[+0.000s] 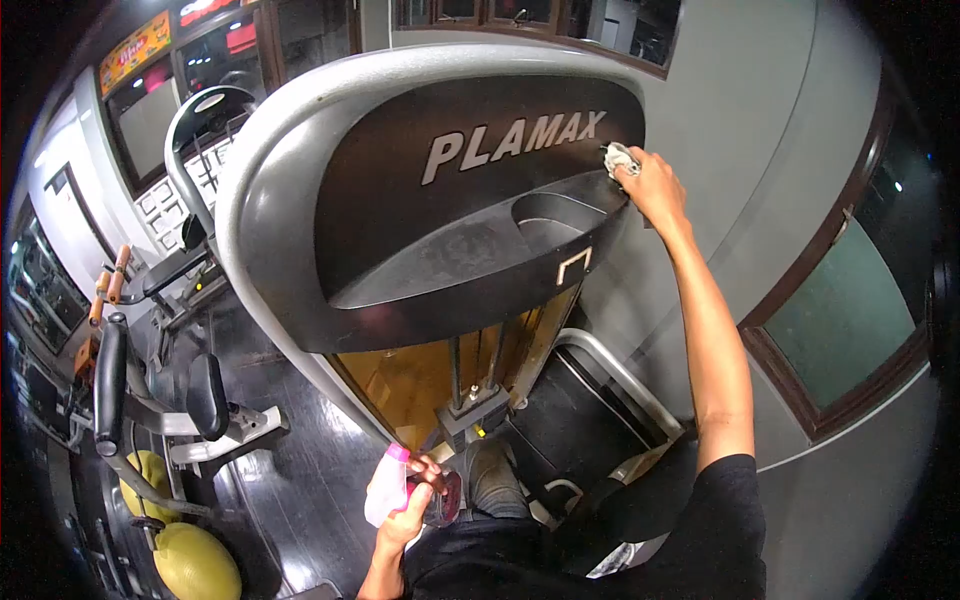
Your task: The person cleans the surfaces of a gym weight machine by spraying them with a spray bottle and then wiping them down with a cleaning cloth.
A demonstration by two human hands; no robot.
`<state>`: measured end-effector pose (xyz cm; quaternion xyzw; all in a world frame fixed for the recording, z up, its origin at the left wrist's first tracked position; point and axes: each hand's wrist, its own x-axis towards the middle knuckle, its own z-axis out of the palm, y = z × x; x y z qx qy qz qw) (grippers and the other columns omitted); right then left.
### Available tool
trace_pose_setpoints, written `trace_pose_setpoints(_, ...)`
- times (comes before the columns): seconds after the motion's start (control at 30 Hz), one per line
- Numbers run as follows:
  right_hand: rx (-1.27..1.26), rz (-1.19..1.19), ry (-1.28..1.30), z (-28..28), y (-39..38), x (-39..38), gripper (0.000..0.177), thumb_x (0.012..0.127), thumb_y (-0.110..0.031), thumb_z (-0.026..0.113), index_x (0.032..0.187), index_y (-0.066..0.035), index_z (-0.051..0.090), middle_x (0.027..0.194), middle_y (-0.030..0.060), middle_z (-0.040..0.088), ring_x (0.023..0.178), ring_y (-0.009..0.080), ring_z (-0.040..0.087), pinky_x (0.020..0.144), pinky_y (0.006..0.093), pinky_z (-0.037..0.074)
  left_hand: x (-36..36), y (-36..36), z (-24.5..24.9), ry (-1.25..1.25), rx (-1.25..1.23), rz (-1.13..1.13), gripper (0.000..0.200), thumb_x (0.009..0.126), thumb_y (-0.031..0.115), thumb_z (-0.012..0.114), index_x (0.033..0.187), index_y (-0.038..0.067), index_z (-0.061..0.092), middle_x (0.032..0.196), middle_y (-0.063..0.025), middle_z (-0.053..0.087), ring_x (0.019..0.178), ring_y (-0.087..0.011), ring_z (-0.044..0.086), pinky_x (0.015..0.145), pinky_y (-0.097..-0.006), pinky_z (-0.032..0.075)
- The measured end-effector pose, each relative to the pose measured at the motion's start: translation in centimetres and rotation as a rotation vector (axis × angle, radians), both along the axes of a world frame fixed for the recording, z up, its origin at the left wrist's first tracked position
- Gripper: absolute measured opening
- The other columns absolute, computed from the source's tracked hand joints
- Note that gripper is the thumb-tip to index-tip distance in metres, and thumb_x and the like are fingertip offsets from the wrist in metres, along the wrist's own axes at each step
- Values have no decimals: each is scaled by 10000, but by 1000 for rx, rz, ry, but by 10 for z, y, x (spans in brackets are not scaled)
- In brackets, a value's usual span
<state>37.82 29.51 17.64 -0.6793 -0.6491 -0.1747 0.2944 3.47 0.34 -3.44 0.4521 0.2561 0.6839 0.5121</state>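
Observation:
My right hand (655,185) is closed around a crumpled whitish cloth (621,160). It reaches the right end of the machine's dark front panel (390,190), beside the raised PLAMAX lettering (515,145). Below that panel is a shelf (450,250) with a rounded recess (550,222) at its right. Low in front of my body, my left hand (405,510) grips a spray bottle (382,488) with a pink nozzle and pale head. The bottle's dark, see-through part shows beside my fingers, which partly cover it.
A weight stack (475,415) stands under the shelf, behind an amber cover. To the left are a padded exercise machine (208,398) and yellow-green exercise balls (197,563). A grey wall (720,120) and a brown-framed door (850,310) bound the right side.

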Motion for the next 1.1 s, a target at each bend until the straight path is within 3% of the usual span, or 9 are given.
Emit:
trace_pose_setpoints(0.1, 32, -71, -83, 1, 0, -8, 405, 788, -335, 639, 1142, -139, 613, 1018, 131, 620, 965, 313, 601, 804, 449, 485, -2, 1, -5, 26, -8, 36, 231, 831, 15, 599, 1029, -31, 488, 905, -166, 569, 788, -214, 583, 654, -338, 531)
trace_pose_setpoints(0.17, -44, 120, -155, 11, -8, -9, 354, 794, -313, 630, 1103, -142, 638, 977, 137, 629, 923, 314, 616, 794, 443, 491, -6, 1, -5, 43, -20, 39, 226, 832, 10, 594, 1028, -30, 489, 907, -166, 570, 783, -214, 585, 657, -335, 531)
trace_pose_setpoints(0.23, -116, 452, -126, 17, -17, -21, 301, 790, -274, 632, 1054, -132, 666, 968, 129, 635, 904, 319, 620, 790, 423, 494, -5, 1, -4, 142, -33, -10, 323, 875, 184, 603, 1074, 22, 407, 962, -148, 508, 774, -231, 556, 655, -354, 506)
trace_pose_setpoints(0.3, 41, 528, -287, 16, -31, -35, 287, 799, -260, 628, 1057, -143, 670, 962, 120, 638, 912, 310, 620, 788, 420, 497, 1, 7, -6, 87, -25, -11, 268, 848, 86, 599, 1052, -5, 449, 937, -157, 541, 762, -217, 573, 657, -342, 519)
trace_pose_setpoints(0.57, -21, 40, -222, 14, -18, -14, 293, 803, -309, 645, 1060, -170, 674, 957, 105, 637, 907, 289, 623, 763, 435, 511, 0, 13, -4, 16, -3, -10, 234, 818, -10, 599, 1026, -35, 494, 915, -169, 574, 736, -200, 589, 648, -330, 532)
trace_pose_setpoints(0.63, 32, 194, -298, 12, -23, -19, 291, 808, -283, 648, 1073, -168, 668, 938, 112, 636, 905, 294, 624, 760, 422, 508, -6, 12, -10, 144, -25, -55, 297, 874, 142, 591, 1081, 24, 414, 985, -146, 512, 785, -220, 553, 675, -352, 509)
trace_pose_setpoints(0.87, -342, 891, -43, 35, -61, -68, 355, 768, -278, 696, 1053, -67, 672, 1025, 154, 644, 941, 308, 619, 804, 361, 488, -3, 15, -10, 172, -13, -68, 284, 876, 132, 585, 1082, 24, 421, 989, -143, 510, 818, -210, 543, 682, -354, 515)
trace_pose_setpoints(0.97, -283, 525, -325, 30, -67, -83, 330, 723, -324, 723, 965, -102, 703, 872, 155, 669, 869, 309, 646, 762, 394, 511, -2, 15, -12, 147, -4, -80, 283, 875, 133, 585, 1079, 24, 423, 989, -141, 509, 832, -204, 538, 681, -355, 516)
trace_pose_setpoints(1.1, -228, 378, -447, 22, -66, -108, 318, 716, -314, 717, 962, -113, 702, 856, 136, 666, 851, 314, 640, 746, 414, 502, -3, 14, -13, 142, -17, -63, 281, 875, 136, 587, 1075, 22, 426, 984, -142, 509, 817, -208, 542, 677, -355, 515)
